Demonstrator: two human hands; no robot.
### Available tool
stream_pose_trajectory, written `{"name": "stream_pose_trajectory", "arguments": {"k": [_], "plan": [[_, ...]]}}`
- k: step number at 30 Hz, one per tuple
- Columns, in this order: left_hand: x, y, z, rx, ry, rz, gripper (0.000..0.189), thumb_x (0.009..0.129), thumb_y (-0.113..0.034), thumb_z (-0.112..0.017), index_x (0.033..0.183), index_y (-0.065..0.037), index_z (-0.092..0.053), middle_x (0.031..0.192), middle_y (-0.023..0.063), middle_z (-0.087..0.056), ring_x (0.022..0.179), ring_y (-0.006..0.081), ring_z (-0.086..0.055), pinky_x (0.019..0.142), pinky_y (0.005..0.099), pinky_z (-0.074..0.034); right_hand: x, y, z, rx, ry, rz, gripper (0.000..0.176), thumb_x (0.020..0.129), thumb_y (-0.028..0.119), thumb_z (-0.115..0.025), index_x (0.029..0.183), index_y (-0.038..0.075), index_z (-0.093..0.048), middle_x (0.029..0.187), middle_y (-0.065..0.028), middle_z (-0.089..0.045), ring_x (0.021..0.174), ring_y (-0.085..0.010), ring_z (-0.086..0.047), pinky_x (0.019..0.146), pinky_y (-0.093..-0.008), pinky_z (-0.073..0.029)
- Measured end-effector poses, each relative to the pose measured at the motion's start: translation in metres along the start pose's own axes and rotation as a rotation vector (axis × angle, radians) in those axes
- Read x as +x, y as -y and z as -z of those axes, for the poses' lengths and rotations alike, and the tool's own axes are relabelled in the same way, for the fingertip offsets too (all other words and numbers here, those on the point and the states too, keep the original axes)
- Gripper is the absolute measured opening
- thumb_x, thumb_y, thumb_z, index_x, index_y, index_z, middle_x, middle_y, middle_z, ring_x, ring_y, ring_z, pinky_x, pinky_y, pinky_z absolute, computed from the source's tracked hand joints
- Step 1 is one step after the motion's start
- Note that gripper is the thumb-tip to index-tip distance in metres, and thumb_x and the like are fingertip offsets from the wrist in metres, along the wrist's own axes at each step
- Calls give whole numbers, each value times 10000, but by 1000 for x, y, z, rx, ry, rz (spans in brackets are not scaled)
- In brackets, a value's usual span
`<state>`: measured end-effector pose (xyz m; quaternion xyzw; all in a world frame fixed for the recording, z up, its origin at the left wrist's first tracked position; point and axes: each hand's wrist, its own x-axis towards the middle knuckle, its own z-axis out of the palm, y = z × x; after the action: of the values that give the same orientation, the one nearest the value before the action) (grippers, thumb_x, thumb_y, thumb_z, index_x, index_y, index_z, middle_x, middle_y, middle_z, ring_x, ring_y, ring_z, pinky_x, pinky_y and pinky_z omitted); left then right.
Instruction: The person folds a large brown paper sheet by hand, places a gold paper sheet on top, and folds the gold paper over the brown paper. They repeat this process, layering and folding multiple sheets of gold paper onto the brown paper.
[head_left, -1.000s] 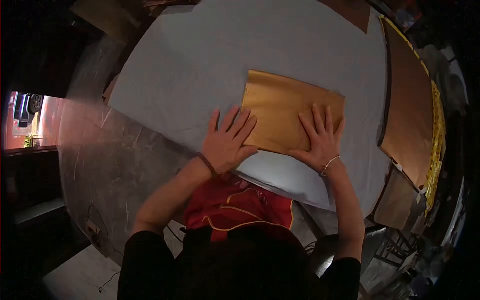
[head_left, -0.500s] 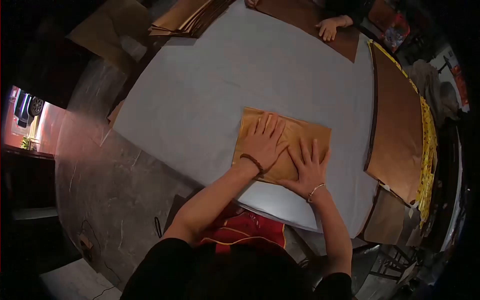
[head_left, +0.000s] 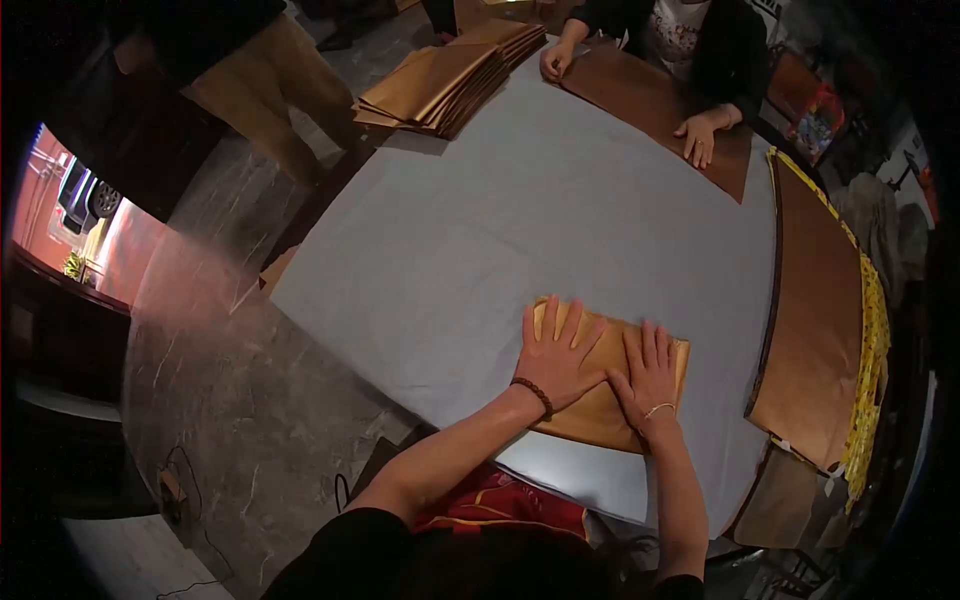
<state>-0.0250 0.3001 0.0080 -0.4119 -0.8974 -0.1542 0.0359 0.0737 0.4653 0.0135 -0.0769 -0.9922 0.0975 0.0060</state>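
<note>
A folded piece of golden-brown sheet material [head_left: 600, 410] lies near the front edge of the grey-covered table [head_left: 440, 260]. Flat on its left part rests my left hand [head_left: 560, 355], fingers spread, a dark beaded bracelet at the wrist. My right hand [head_left: 648, 380] lies on the right part, fingers stretched out toward the far edge, with a thin light bracelet. The two thumbs nearly meet over the middle of the sheet. Neither hand grips anything. Parts of the sheet are hidden beneath the palms.
A stack of folded brown sheets [head_left: 440, 90] sits at the far left corner. Across the table, another person's hands [head_left: 698, 138] rest on a large brown sheet [head_left: 640, 95]. Along the right side lies a brown panel [head_left: 815, 310] beside yellow strips [head_left: 872, 340]. Someone stands at the upper left [head_left: 260, 85].
The view has tilted up, bringing more of the far side into sight. My hands have shifted on the sheet, the right one nearer its far edge. The sheet's far corners look more folded in.
</note>
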Motion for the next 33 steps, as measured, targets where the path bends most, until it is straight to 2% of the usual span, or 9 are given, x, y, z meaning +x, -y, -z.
{"name": "stream_pose_trajectory", "arguments": {"k": [3, 14, 17, 19, 20, 22, 23, 32, 33], "plan": [[-2, -1, 1, -41, -31, -7, 707, 830, -631, -467, 1394, -211, -396, 1454, 170, -297, 1347, 439, -182, 1050, 638, -86, -16, -22, 2, -55, -23, -216, 663, 916, 467, -430, 1437, 88, -274, 1507, -142, -215, 1390, -353, -162, 1140, -472, -84], [-2, -4, 1, 22, 71, 26, 745, 843, -667, -404, 1429, -210, -344, 1502, 169, -215, 1382, 429, -106, 1069, 622, -22, -25, -26, 6, -120, 20, -361, 700, 909, 551, -373, 1470, 162, -216, 1536, -127, -130, 1423, -316, -50, 1128, -518, 11], [-2, -4, -4, 72, 46, 2, 731, 857, -660, -392, 1437, -220, -326, 1498, 172, -223, 1381, 427, -108, 1072, 617, -20, -36, -37, -4, -70, -33, -344, 711, 906, 555, -385, 1469, 155, -216, 1534, -138, -124, 1423, -322, -37, 1129, -517, 8], [-1, -3, -6, 66, 45, -17, 729, 860, -658, -386, 1440, -222, -317, 1497, 168, -227, 1381, 428, -105, 1071, 619, -22, -43, -32, -3, -76, -180, -162, 692, 912, 541, -395, 1461, 150, -238, 1525, -150, -151, 1419, -325, -66, 1131, -512, -2], [-1, -6, -6, 111, 65, -1, 736, 852, -660, -376, 1444, -229, -303, 1509, 139, -214, 1381, 414, -123, 1063, 628, -31, -51, -27, -2, -77, -176, -183, 692, 912, 541, -395, 1461, 150, -238, 1525, -150, -151, 1419, -325, -66, 1131, -512, -2], [0, -5, -6, 132, 75, -11, 737, 854, -664, -366, 1447, -231, -296, 1509, 139, -214, 1385, 411, -114, 1063, 628, -24, -61, -12, 3, 55, -74, 123, 656, 904, 458, -480, 1432, 111, -304, 1515, -167, -173, 1411, -337, -105, 1126, -515, -44], [-1, -6, -7, 133, 65, -5, 740, 854, -670, -356, 1449, -234, -290, 1509, 141, -215, 1384, 409, -120, 1068, 621, -23, -68, -10, -2, -12, 4, 152, 644, 925, 522, -384, 1439, 145, -293, 1503, -144, -217, 1403, -326, -135, 1132, -510, -60], [-1, -3, -13, 198, 0, -11, 749, 840, -702, -361, 1435, -249, -327, 1500, 166, -224, 1382, 423, -111, 1061, 622, -38, -72, -5, 4, -90, 64, 143, 681, 896, 600, -340, 1439, 191, -305, 1500, -124, -238, 1406, -312, -135, 1127, -520, -30], [-2, -9, 0, 210, 27, -21, 707, 873, -650, -371, 1429, -215, -337, 1504, 168, -211, 1387, 419, -103, 1056, 634, -37, -71, -4, 5, -102, 75, 144, 681, 897, 600, -338, 1439, 189, -305, 1499, -125, -240, 1406, -313, -134, 1128, -520, -26]]}}
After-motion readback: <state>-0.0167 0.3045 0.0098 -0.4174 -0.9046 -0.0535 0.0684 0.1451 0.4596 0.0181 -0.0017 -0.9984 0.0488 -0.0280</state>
